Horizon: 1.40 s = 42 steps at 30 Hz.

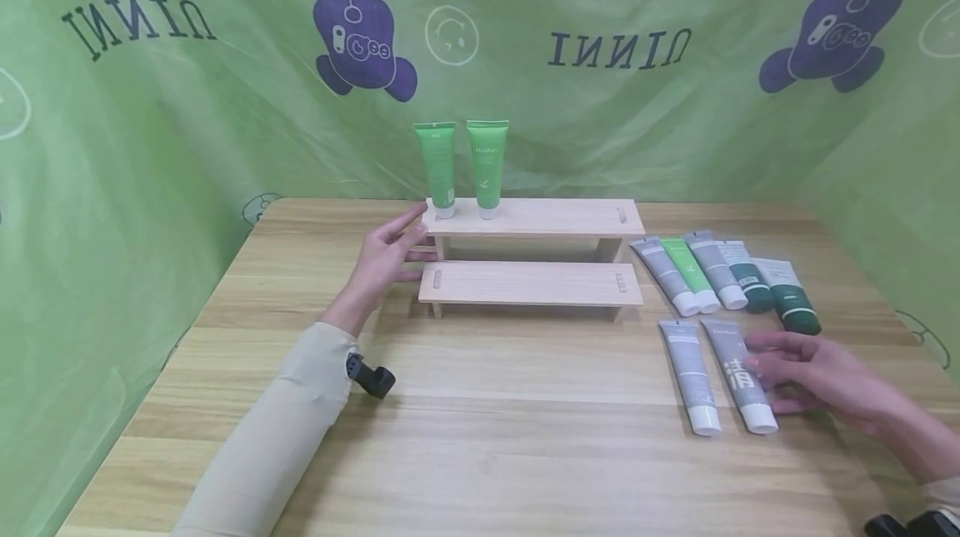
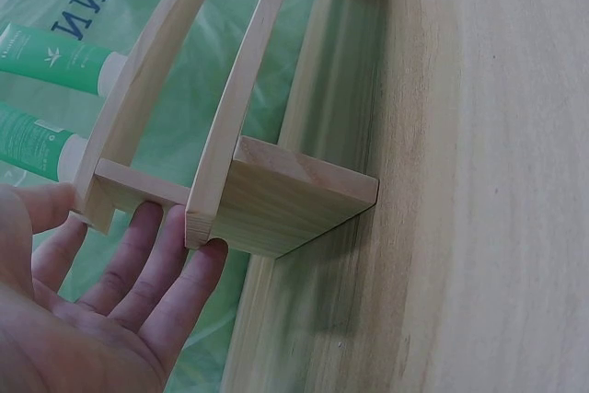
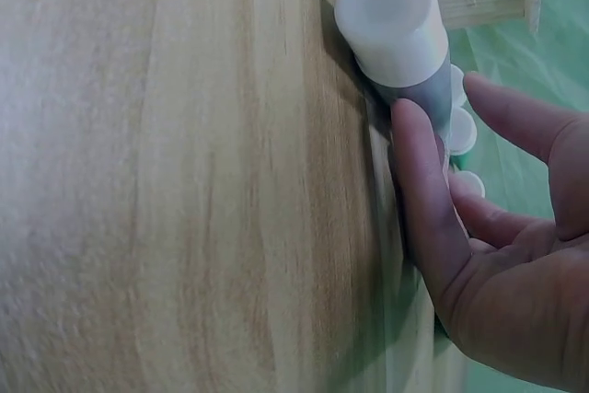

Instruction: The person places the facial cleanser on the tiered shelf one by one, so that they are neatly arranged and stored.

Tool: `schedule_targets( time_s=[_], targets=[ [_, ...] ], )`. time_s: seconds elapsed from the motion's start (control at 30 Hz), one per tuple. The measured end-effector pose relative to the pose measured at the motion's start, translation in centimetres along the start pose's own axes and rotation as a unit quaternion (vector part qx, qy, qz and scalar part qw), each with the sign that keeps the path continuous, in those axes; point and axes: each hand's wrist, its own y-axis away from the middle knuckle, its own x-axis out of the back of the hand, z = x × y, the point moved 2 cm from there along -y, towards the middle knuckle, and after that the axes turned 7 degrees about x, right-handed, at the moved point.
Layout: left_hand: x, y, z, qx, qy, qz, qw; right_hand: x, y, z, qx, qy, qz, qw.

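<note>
In the head view, a pale two-step wooden rack with smooth planks is standing on a wood-grained table before rumpled green sheeting. The left hand is touching the rack's left end, fingers apart. A grey tube with white lettering and a white cap is lying right of the rack, on the nearer side; its flat end is pointing away, its cap toward the person, its long axis slanting. The right hand is reaching its right side in a wide, unclosed grip.

In the left wrist view, extended fingers are meeting plank edges.

In the right wrist view, the cylindrical cap is facing the camera; the thumb is standing clear.
</note>
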Motion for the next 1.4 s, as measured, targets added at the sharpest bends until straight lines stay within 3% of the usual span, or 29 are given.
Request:
schedule_targets(
  time_s=[0.1,0.2,0.4,0.57,0.93,1.4],
  targets=[
    [0.0,0.1,0.0,0.001,-0.001,-0.001,1.0,-0.2,0.0,-0.3,-0.002,0.013,0.003,0.9999],
    [0.0,0.1,0.1,-0.002,-0.003,-0.004,1.0,-0.7,-0.1,-0.7,-0.012,0.061,0.018,0.9979],
    [0.0,0.1,0.0,-0.004,-0.003,-0.002,1.0,-1.5,-0.5,-1.8,-0.035,0.177,0.05,0.9824],
    [0.0,0.1,0.0,-0.004,0.002,-0.004,1.0,-2.0,-0.9,-2.3,-0.042,0.216,0.054,0.9741],
    [0.0,0.2,0.1,-0.005,-0.002,-0.004,1.0,-2.6,-1.0,-2.6,-0.022,0.213,0.059,0.9751],
    [0.0,0.2,0.1,-0.003,0.0,-0.008,1.0,-2.5,-0.7,-2.6,-0.026,0.184,0.059,0.9809]
  ],
)
